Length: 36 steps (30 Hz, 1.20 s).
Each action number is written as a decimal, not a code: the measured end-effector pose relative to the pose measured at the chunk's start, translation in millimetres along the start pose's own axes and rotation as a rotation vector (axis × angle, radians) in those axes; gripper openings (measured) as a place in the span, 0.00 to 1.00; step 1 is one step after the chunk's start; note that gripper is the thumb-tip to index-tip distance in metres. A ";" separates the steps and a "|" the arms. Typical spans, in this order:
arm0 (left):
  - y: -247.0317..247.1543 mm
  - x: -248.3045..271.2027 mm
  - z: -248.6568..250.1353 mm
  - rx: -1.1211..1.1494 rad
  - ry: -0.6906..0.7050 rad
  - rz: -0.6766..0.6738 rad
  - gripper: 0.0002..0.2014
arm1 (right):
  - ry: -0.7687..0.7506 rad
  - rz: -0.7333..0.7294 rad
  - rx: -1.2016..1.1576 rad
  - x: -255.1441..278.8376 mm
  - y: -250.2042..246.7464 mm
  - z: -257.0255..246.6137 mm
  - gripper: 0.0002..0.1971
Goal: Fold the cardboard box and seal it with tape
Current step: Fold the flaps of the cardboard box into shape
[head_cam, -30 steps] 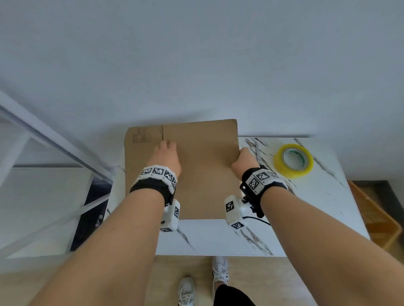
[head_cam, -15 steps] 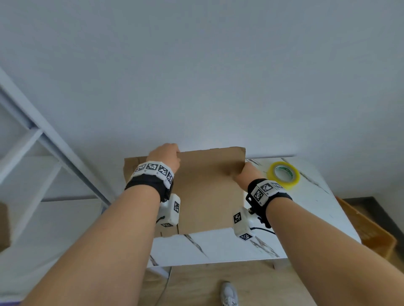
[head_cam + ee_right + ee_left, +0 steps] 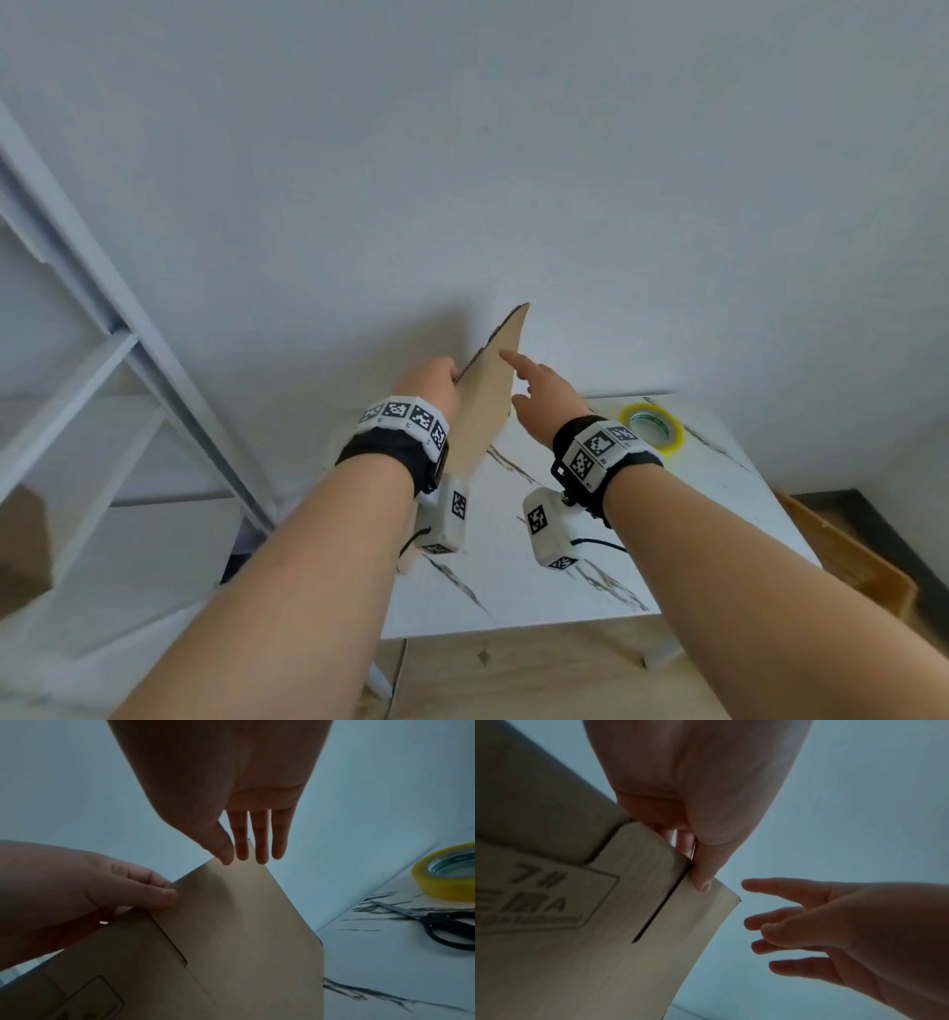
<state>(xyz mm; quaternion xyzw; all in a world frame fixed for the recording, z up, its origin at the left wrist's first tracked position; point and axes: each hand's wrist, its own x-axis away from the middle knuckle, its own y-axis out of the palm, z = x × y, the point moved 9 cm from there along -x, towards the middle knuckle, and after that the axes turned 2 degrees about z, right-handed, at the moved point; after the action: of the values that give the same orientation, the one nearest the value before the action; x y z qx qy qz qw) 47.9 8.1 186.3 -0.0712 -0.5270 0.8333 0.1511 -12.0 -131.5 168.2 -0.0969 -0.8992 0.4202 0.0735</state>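
A flattened brown cardboard box (image 3: 488,406) stands tilted above the white marble table (image 3: 693,514), almost edge-on in the head view. My left hand (image 3: 431,383) pinches its upper edge, thumb on the near face (image 3: 703,882) beside a flap slit. The printed panel (image 3: 539,898) faces the left wrist camera. My right hand (image 3: 534,390) is open, fingers (image 3: 257,841) straight, right by the box's top corner (image 3: 246,866); I cannot tell whether they touch it. A yellow tape roll (image 3: 652,429) lies at the table's far right.
Black-handled scissors (image 3: 437,925) lie on the table next to the tape roll (image 3: 447,874). A white shelf frame (image 3: 128,334) stands at the left, by the table's left side. A brown crate (image 3: 847,560) sits on the floor to the right. A wall is close behind.
The box was lifted off the table and swung upright, now edge-on. My right hand let go of its right edge and opened. My left hand kept its grip on the top edge.
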 end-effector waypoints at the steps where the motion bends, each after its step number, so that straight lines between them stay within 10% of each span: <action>1: 3.7 2.7 1.3 0.011 -0.008 -0.015 0.10 | -0.014 -0.023 0.013 0.5 1.6 -0.8 0.32; 16: 17.7 31.7 8.7 -0.327 -0.140 -0.436 0.14 | -0.138 -0.130 0.080 -8.2 2.0 -8.1 0.24; 27: 47.9 47.1 23.8 0.311 -0.269 -0.502 0.20 | -0.103 -0.028 0.022 -6.0 -14.2 -0.6 0.16; 36: 44.8 50.4 28.2 0.417 -0.272 -0.494 0.17 | -0.042 0.038 0.075 0.9 -28.8 13.8 0.16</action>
<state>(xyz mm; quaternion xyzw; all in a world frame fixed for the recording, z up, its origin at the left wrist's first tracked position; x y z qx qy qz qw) -15.4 -17.5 160.3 0.2026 -0.3621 0.8631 0.2881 -19.1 -159.6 181.6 -0.1024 -0.8821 0.4569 0.0504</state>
